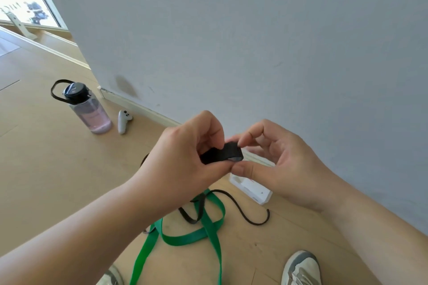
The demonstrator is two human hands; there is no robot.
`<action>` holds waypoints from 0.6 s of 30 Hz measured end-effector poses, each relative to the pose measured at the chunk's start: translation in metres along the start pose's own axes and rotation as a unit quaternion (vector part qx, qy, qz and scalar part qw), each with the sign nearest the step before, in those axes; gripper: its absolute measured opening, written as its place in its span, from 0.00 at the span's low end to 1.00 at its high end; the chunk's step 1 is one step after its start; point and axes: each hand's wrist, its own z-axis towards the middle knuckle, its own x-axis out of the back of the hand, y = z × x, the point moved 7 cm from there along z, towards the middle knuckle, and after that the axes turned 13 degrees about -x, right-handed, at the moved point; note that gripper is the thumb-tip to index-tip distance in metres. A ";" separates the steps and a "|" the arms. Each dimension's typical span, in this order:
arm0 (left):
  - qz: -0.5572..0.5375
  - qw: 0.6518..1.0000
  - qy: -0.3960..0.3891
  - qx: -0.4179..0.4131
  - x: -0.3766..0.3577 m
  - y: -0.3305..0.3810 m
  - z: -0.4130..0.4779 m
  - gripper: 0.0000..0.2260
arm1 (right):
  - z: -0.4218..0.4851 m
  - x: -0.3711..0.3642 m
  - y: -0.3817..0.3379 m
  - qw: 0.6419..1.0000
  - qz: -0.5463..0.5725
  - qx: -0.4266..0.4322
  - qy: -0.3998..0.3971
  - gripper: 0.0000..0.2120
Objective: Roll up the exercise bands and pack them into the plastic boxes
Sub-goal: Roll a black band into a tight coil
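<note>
A black exercise band [222,152] is held up in front of the wall, its end folded into a small flat loop. My left hand [183,159] grips the left part of that loop with curled fingers. My right hand [278,162] pinches its right end between thumb and fingertips. The rest of the black band [240,209] trails down onto the wooden floor in loose curves. A green exercise band [208,222] lies unrolled on the floor below my hands, crossing under the black one. A clear plastic box [253,190] lies by the wall, partly hidden behind my right hand.
A clear water bottle [89,109] with a black lid stands on the floor at the left, with a white controller [122,121] beside it. The grey wall [254,41] fills the back. My two shoes [301,268] show at the bottom edge.
</note>
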 end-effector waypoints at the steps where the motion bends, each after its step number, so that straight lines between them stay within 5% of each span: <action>1: -0.012 1.000 -0.004 0.005 -0.001 -0.002 0.000 0.18 | 0.001 0.000 -0.001 1.000 0.006 0.009 0.009 0.14; 11: 0.041 0.989 -0.136 0.030 -0.028 -0.039 -0.007 0.24 | -0.008 -0.003 -0.015 0.989 -0.091 0.092 0.077 0.11; 14: 0.069 0.964 -0.239 0.092 -0.048 -0.068 -0.023 0.11 | -0.009 0.010 -0.016 0.985 -0.089 0.095 0.113 0.12; 18: 0.077 0.964 -0.224 0.121 -0.040 -0.077 -0.024 0.08 | -0.001 0.035 0.002 0.978 -0.132 0.053 0.152 0.12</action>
